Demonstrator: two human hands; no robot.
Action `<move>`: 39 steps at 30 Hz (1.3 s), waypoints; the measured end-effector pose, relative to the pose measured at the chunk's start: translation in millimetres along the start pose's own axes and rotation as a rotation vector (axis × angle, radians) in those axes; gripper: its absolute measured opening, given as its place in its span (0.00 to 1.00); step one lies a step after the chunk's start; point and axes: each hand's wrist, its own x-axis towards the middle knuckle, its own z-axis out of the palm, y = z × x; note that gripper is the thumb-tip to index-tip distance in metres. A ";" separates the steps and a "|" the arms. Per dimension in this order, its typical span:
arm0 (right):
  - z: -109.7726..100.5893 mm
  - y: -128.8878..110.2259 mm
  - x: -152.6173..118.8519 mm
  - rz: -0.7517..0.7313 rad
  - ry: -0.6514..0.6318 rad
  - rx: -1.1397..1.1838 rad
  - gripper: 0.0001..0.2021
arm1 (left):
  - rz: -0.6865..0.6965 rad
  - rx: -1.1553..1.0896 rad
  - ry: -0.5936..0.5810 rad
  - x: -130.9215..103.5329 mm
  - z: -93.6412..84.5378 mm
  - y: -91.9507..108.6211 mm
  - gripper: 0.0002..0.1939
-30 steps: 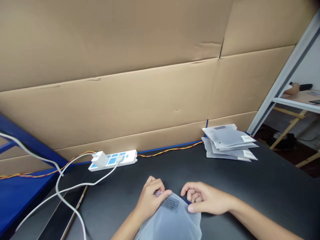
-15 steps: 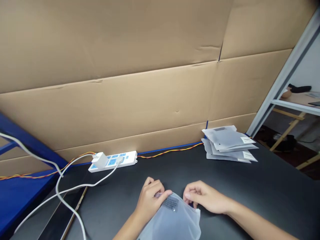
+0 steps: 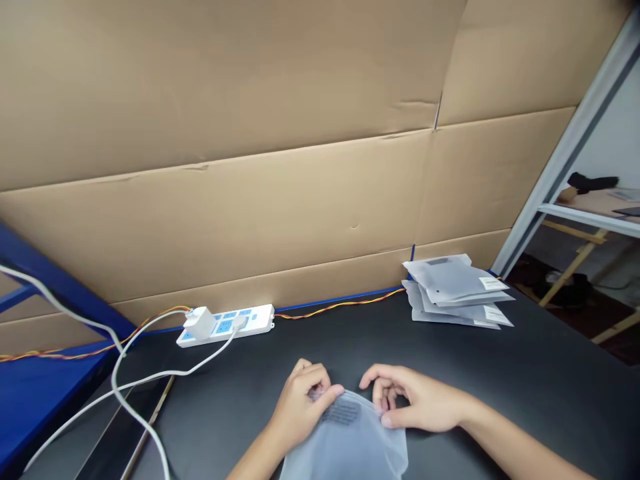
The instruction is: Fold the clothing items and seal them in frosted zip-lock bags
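A frosted, translucent zip bag (image 3: pixel 350 447) with dark printed text near its top edge lies at the lower middle, its bottom cut off by the picture's edge. My left hand (image 3: pixel 306 403) is closed on the bag's upper left edge, thumb on top and fingers curled behind. At the upper right corner, my right hand (image 3: pixel 407 398) holds the edge between thumb and curled fingers, while its index finger stretches out above the bag. Whatever the bag may contain cannot be made out.
Similar frosted bags (image 3: pixel 453 293) with white labels lie stacked at the back right of the black table (image 3: pixel 480 380). A white power strip (image 3: pixel 255 319) with plugs and looping white cables (image 3: pixel 117 380) sits at left. Cardboard (image 3: pixel 300 207) walls the back.
My right hand has opened its index finger outward and shifted its thumb down onto the bag's corner. The bag's top now lies flatter. My left hand keeps its hold.
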 end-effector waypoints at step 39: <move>-4.0 13.3 13.5 -0.107 0.353 0.085 0.14 | -0.108 -0.440 -0.411 -2.5 -26.6 34.4 0.08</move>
